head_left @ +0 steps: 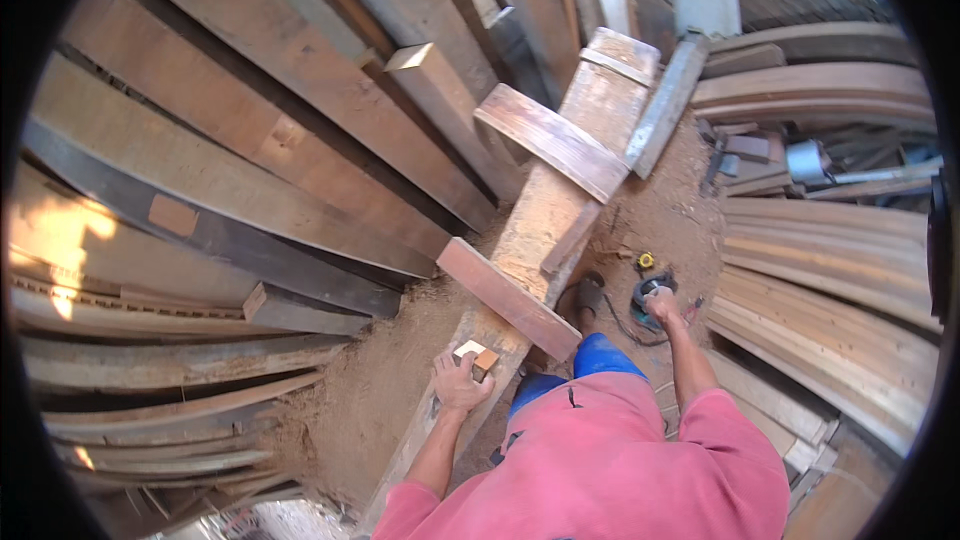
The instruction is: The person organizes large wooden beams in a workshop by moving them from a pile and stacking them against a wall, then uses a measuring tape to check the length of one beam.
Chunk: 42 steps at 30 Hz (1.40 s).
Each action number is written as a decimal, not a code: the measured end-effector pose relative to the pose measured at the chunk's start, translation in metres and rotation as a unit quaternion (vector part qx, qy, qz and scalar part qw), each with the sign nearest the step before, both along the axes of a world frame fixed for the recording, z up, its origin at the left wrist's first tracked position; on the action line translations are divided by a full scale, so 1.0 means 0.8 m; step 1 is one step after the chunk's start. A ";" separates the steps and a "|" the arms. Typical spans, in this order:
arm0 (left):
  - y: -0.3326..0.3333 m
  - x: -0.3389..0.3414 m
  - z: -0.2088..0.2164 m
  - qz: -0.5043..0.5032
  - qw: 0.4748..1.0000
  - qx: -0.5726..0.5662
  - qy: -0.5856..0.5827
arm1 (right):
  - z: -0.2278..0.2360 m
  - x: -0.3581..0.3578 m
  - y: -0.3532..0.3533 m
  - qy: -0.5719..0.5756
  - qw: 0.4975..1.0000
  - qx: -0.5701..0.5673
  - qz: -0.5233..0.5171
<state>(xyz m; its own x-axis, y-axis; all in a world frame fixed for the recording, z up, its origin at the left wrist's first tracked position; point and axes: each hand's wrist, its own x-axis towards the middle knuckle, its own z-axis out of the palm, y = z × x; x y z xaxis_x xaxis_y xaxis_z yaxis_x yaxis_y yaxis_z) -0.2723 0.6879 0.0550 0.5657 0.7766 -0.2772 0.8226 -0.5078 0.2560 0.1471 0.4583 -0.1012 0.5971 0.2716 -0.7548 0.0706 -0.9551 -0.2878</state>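
Through the head camera I see two hands: the left (460, 385) closed around one small, square-edged orange-brown block (486, 361) on a rough, dusty plank bench (535, 215); the right (661, 308) gripping one power tool (646, 287), dark, rounded, yellow-knobbed, beside the bench. Two flat, reddish wooden boards (508, 299) lie across it.

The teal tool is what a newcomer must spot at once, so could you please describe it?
Find the long plank running diagonally through the middle. To its right, the right hand holds the teal tool. Its round yellow part sets it apart from the brown boards nearby.
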 end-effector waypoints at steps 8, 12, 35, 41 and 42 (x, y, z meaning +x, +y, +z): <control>0.007 0.006 0.007 0.028 0.998 -0.013 0.056 | 0.154 0.027 0.314 -0.092 0.952 0.286 0.063; 0.016 0.005 0.025 0.023 0.995 -0.019 0.092 | 0.263 -0.021 0.521 -0.143 0.872 0.420 0.206; 0.036 -0.038 0.014 0.026 0.991 -0.102 -0.084 | 0.488 -0.197 0.953 -0.337 0.805 0.450 0.190; 0.031 -0.041 0.016 0.025 0.991 -0.100 -0.080 | 0.495 -0.231 0.854 -0.399 0.741 0.510 0.180; 0.029 -0.041 0.016 0.019 0.992 -0.098 -0.081 | 0.495 -0.240 0.836 -0.403 0.740 0.509 0.176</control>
